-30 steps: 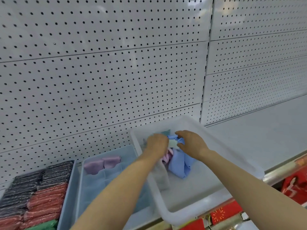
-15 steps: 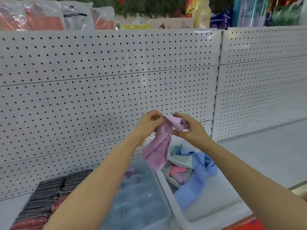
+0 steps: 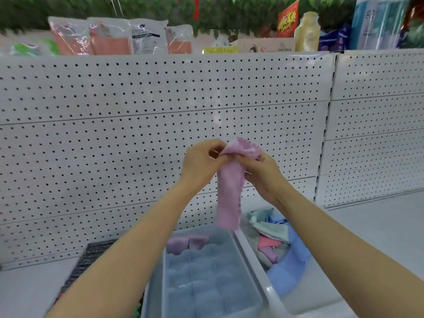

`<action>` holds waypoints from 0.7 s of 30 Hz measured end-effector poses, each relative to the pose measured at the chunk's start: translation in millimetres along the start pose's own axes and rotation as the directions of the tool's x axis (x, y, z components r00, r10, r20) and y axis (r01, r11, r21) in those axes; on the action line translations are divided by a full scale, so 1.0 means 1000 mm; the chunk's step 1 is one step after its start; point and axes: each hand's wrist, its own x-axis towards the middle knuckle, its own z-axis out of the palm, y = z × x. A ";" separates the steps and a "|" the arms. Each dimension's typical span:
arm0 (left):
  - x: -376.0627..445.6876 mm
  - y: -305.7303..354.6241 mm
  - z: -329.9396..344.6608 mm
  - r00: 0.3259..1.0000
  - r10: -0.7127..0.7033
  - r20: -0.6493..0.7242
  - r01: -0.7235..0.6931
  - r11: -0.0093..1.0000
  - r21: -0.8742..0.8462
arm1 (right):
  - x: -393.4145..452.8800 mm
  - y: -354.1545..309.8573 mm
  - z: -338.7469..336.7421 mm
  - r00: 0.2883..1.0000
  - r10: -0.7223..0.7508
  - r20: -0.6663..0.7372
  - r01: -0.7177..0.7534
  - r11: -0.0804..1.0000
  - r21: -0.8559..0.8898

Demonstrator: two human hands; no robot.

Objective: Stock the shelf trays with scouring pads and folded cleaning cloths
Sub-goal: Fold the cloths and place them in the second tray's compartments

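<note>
Both hands, left hand (image 3: 202,161) and right hand (image 3: 261,171), now pinch the lifted pink cloth (image 3: 230,191) at 12 o'clock above the divided tray (image 3: 206,283); folding probably follows.

Divided tray (image 3: 241,292) left of cloth bin (image 3: 273,294)

You have 2 hands (image 3: 202,161) on 1 pink cloth (image 3: 230,191), 2 folded cloths (image 3: 187,243) in 1 divided tray (image 3: 206,283), 1 bin (image 3: 273,292) right.

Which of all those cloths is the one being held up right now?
The pink cloth, pinched at its top by the left hand and right hand and hanging loose. The other loose cloths lie heaped in the clear bin.
</note>
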 end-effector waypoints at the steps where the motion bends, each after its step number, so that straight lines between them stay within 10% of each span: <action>1: 0.002 0.005 -0.005 0.999 0.011 -0.032 -0.011 1.000 0.008 | 0.001 0.004 0.004 0.999 0.016 0.045 -0.017 1.000 0.011; 13: -0.005 0.009 -0.047 0.978 -0.205 0.041 0.203 0.879 -0.432 | -0.006 0.030 0.036 0.959 0.244 0.148 -0.219 0.961 -0.167; 21: -0.041 0.003 -0.061 0.929 -0.030 0.369 0.123 0.965 -0.231 | 0.005 0.016 0.039 0.976 0.216 0.029 -0.215 0.976 -0.043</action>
